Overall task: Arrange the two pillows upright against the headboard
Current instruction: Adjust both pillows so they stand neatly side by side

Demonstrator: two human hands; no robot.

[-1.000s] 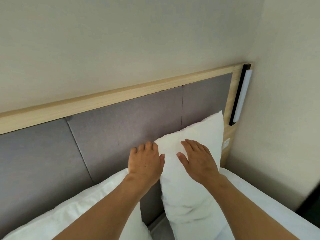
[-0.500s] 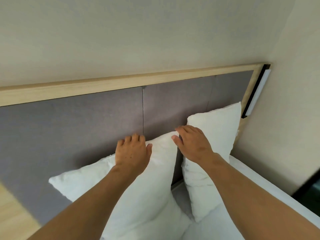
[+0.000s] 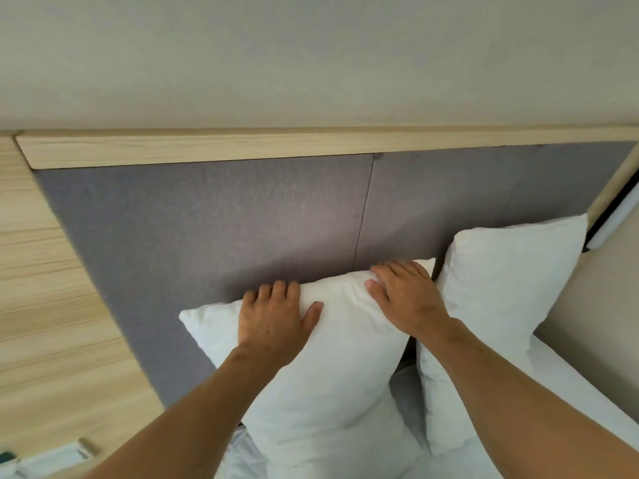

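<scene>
Left hand: we are laying our left hand (image 3: 273,323) flat on the top edge of the left pillow (image 3: 321,368), fingers (image 3: 276,292) curling over the upper seam, thumb spread on the front face; it is pressing, not clamping.
Right hand: we are resting our right hand (image 3: 406,299) on the same pillow's upper right corner, fingers spread and draped over the edge, nothing pinched inside them.
Left pillow: it is standing on the bed (image 3: 587,392) and leaning back on the grey headboard (image 3: 242,219), tilted, its top edge sloping down to the left.
Right pillow: the right pillow (image 3: 501,305) is standing upright against the headboard just beside the first, near the bed's corner, and we are not touching it.
Handling: we are judging both as light, soft and easily dented, likely to slump or fold if let go while crooked.
Where to hold: we are favouring the two top corners, where the stuffing gives a firmer purchase, to level the sloping edge.
</scene>
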